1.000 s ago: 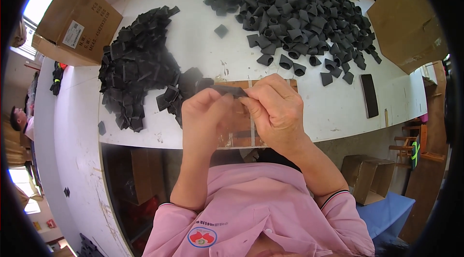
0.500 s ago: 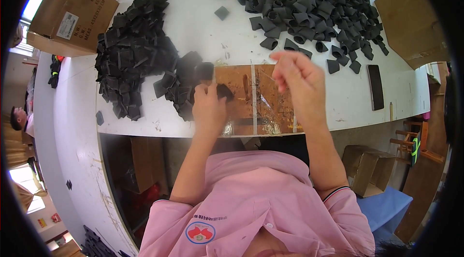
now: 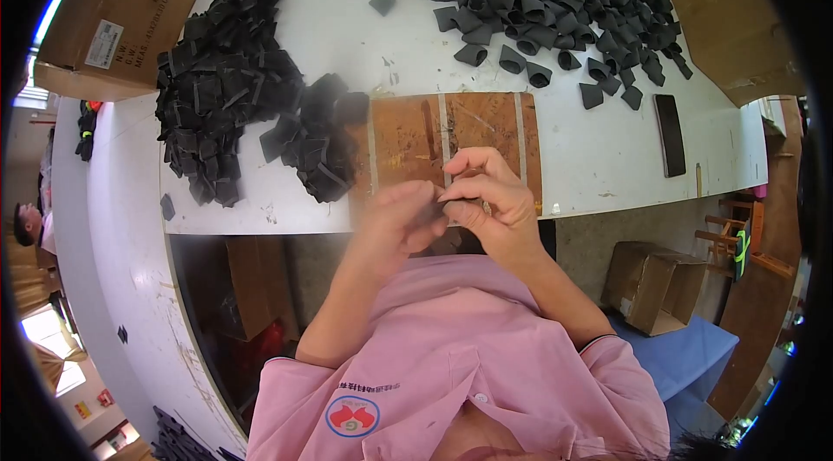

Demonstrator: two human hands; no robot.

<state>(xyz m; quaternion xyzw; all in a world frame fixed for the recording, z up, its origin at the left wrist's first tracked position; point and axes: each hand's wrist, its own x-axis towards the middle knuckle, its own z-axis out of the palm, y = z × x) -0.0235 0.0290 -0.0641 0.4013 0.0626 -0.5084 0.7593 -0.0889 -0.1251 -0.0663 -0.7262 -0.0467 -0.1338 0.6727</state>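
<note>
On the white table [image 3: 286, 19], item one is the big heap of curled black pieces [image 3: 555, 1] at far right, item two the flatter stacked black pieces [image 3: 226, 105] at left, item three the brown wooden board [image 3: 416, 144] just in front of you. Your left hand [image 3: 395, 218] and right hand [image 3: 486, 201] meet over the board's near edge, fingers closed, pinching one small dark piece [image 3: 438, 201], mostly hidden. Risk, as judged: this pinch is shallow, so a slip would drop the piece off the table edge.
</note>
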